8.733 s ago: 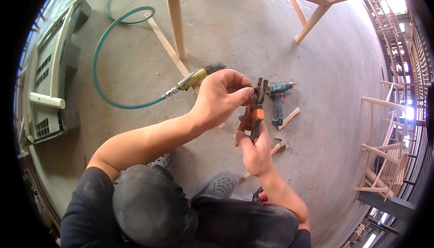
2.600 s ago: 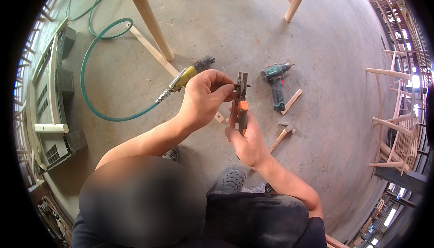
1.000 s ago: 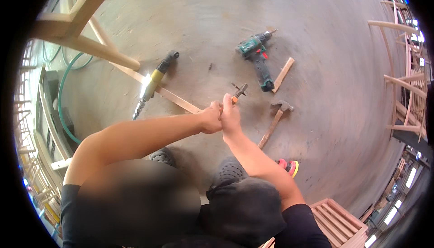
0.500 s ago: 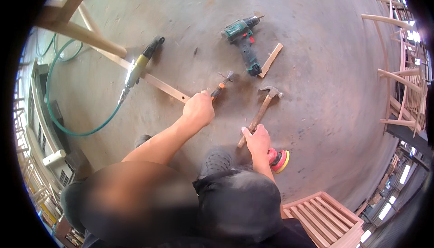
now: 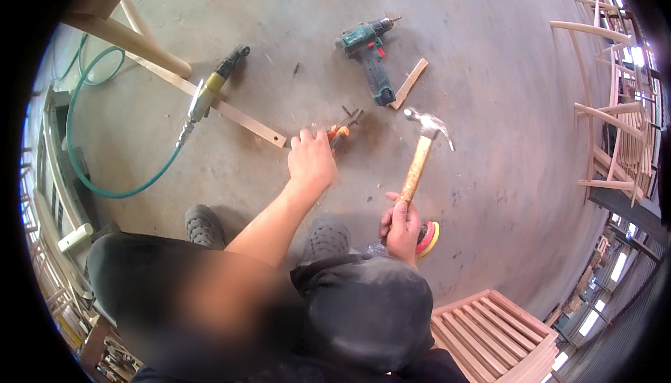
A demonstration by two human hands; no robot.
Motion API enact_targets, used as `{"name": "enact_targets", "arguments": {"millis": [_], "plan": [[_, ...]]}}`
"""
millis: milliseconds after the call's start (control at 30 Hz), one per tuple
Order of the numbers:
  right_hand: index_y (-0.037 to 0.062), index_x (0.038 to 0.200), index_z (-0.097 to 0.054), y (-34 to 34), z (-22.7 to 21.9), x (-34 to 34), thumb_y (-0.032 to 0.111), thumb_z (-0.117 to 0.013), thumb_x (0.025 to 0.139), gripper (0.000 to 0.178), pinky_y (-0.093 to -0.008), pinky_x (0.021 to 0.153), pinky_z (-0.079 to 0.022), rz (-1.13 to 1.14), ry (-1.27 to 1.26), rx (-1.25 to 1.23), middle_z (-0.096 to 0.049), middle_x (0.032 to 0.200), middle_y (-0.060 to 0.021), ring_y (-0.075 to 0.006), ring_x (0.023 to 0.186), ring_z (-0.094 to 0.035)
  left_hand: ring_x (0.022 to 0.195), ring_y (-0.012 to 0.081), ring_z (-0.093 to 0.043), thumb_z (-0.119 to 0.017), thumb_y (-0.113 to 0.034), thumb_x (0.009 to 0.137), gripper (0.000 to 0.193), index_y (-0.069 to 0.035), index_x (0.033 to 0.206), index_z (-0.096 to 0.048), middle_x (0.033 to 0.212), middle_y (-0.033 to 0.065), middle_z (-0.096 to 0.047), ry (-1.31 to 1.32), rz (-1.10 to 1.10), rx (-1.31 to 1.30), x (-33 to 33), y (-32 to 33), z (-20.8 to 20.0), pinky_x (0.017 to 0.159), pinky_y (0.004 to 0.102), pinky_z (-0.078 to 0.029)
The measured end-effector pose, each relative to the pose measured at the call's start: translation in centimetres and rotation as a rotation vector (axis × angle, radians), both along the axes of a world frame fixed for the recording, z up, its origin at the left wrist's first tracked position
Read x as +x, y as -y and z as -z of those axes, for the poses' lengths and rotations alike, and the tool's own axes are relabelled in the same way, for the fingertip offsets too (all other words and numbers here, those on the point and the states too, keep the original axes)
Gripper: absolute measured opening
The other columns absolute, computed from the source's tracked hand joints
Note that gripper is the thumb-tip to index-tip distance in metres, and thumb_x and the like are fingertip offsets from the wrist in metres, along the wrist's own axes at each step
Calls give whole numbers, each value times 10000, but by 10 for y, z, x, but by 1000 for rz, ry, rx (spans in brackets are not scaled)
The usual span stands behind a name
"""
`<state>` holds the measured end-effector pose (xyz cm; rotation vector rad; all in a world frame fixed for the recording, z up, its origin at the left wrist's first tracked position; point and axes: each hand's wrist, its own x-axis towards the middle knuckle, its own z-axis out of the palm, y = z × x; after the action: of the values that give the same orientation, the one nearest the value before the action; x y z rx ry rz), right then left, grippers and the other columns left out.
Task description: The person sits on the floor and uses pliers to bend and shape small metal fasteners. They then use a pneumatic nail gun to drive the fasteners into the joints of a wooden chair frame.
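My right hand (image 5: 402,230) is closed around the lower handle of a claw hammer (image 5: 417,163). The hammer points away from me, its steel head up and its claw to the right. My left hand (image 5: 312,161) is closed at the handles of pliers (image 5: 340,132) with orange and black grips. The plier jaws point forward and right, close to the floor, and my fingers hide part of the handles. Just beyond my right hand, a red and yellow disc sander (image 5: 428,239) shows partly.
A green cordless drill (image 5: 370,60) and a short wood strip (image 5: 409,84) lie ahead. At left are a yellow air tool (image 5: 208,93), its green hose (image 5: 115,193) and a wooden frame (image 5: 133,42). A slatted wooden piece (image 5: 489,327) is near right; chair frames (image 5: 615,121) stand far right.
My right hand has lifted the hammer off the floor and turned its head. The pliers in my left hand have shifted, with their grips now spread more. The view has moved slightly.
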<state>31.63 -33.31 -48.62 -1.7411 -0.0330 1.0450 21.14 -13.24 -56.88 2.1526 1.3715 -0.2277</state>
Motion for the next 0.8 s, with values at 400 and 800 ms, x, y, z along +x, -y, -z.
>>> {"name": "enact_targets", "arguments": {"millis": [400, 800], "plan": [[45, 1298, -559, -35, 37, -26, 356, -478, 1127, 364, -629, 779, -492, -525, 683, -426, -708, 993, -293, -556, 931, -658, 897, 349, -788, -715, -119, 888, 149, -23, 991, -762, 961, 175, -783, -98, 176, -2, 4, -30, 9, 750, 434, -644], [28, 1283, -511, -47, 26, -10, 346, -473, 1118, 360, -651, 831, -486, -652, 601, -594, -692, 1007, -352, -585, 993, -637, 642, 364, -746, -554, -64, 799, 240, 105, 858, -714, 745, 227, -731, -150, 171, -670, 27, -74, -15, 657, 468, -609]]}}
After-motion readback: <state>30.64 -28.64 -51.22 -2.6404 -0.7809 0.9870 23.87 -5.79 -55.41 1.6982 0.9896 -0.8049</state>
